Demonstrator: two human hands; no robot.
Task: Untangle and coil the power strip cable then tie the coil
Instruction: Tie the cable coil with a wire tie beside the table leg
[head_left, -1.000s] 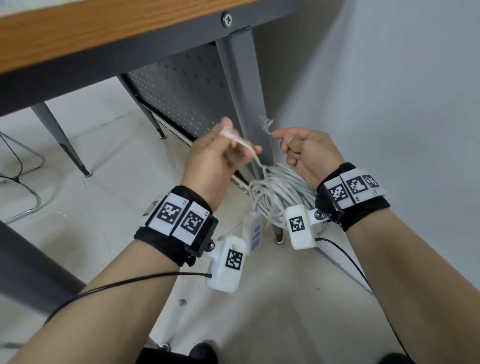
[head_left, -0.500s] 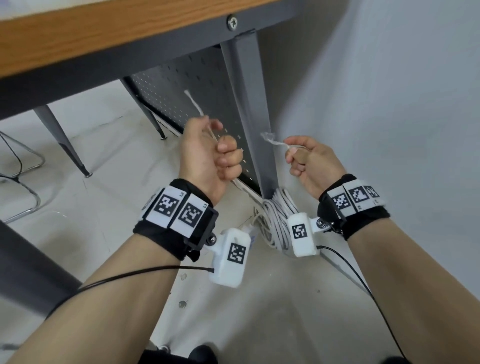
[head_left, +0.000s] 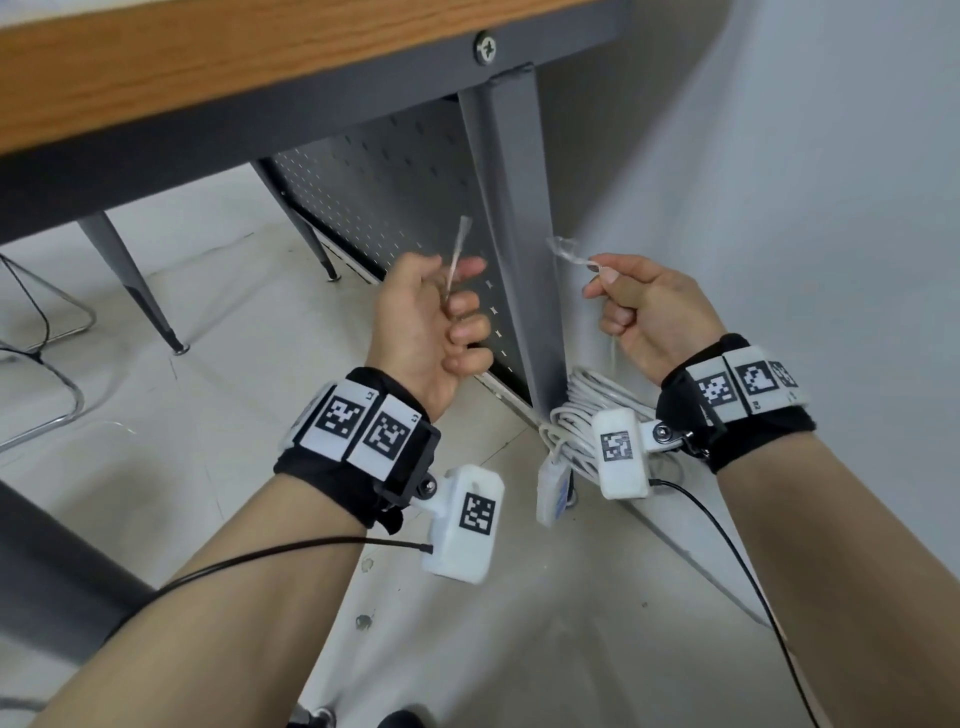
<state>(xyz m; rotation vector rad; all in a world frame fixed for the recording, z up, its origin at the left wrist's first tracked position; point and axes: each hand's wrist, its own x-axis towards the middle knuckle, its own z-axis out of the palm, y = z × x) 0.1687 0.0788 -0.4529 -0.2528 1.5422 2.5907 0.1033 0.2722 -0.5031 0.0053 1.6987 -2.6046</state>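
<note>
1. One end of a thin clear tie (head_left: 457, 260) is clamped in the closed grip of the left hand (head_left: 426, 322).
2. The other end is pinched by the right hand (head_left: 649, 312).
3. The coiled white cable (head_left: 576, 415) is hung below the right hand, beside the desk leg (head_left: 514, 234); the power strip (head_left: 553, 491) dangles under it.
</note>
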